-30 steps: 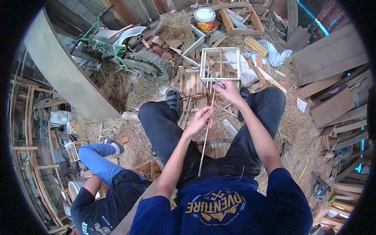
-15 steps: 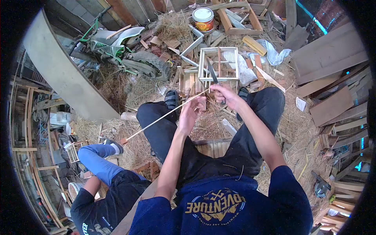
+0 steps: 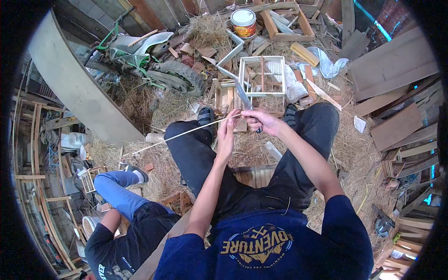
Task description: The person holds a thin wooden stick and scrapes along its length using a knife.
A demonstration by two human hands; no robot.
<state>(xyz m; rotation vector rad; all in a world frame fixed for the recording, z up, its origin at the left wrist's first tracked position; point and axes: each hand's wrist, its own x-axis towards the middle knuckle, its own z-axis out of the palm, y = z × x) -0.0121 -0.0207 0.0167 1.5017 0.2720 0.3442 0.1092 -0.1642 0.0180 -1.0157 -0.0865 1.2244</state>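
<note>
My right hand (image 3: 264, 122) is wrapped round the handle of a knife (image 3: 242, 96), its broad blade pointing up and away from me. A long thin bamboo stick (image 3: 182, 134) runs from my hands down to the left, across my knee. My left hand (image 3: 227, 134) pinches this stick near its upper end, fingers pointing forward. The stick's tip reaches the right-hand fingers, right below the blade. Beyond the knife stands an open frame (image 3: 262, 94) of pale wooden strips. Short wood pieces (image 3: 227, 95) lie to the left of the frame.
Another person (image 3: 133, 224) sits at my lower left. A green motorbike (image 3: 140, 65) lies at the back left beside a large curved board (image 3: 79, 79). A paint bucket (image 3: 243, 23) stands at the back. Boards (image 3: 396, 60) lean at the right, and straw covers the floor.
The knife and right hand have shifted slightly left and down, and the blade now shows broader. The stick's far end has swung up, lying flatter. My left hand has straightened its fingers along it.
</note>
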